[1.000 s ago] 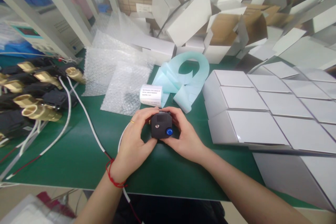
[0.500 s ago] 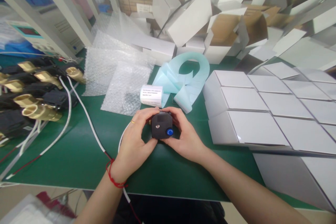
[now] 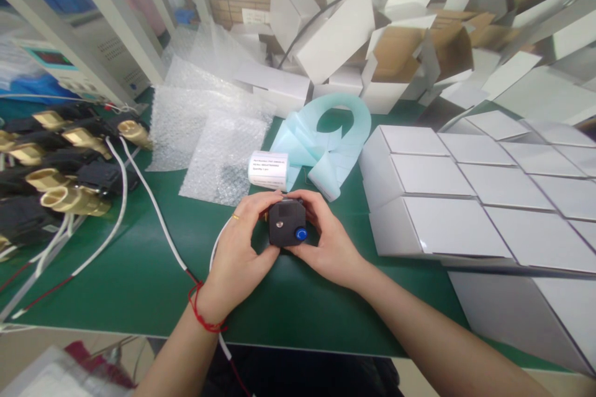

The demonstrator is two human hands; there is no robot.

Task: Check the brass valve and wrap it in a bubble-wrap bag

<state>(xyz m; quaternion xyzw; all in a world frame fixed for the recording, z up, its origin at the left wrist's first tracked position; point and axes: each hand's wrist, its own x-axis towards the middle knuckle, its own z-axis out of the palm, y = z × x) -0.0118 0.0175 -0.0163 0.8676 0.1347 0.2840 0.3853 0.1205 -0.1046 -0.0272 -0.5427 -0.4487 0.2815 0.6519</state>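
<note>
Left hand (image 3: 237,254) and right hand (image 3: 328,245) both closed around the black valve unit (image 3: 286,223), near centre, just above the green worktop (image 3: 139,279). Unit bare, unboxed. Closed white boxes (image 3: 447,211) stacked right. Brass-fitted units (image 3: 60,173) lie left, bubble wrap (image 3: 218,155) beyond.

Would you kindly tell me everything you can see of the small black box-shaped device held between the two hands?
The small black box-shaped device looks like matt plastic, with a round blue button at its lower right corner and a small silvery disc near its upper left. It stands face toward the camera over the green table mat. The left hand grips its left side, the right hand its right, fingers curled over its top.
</note>
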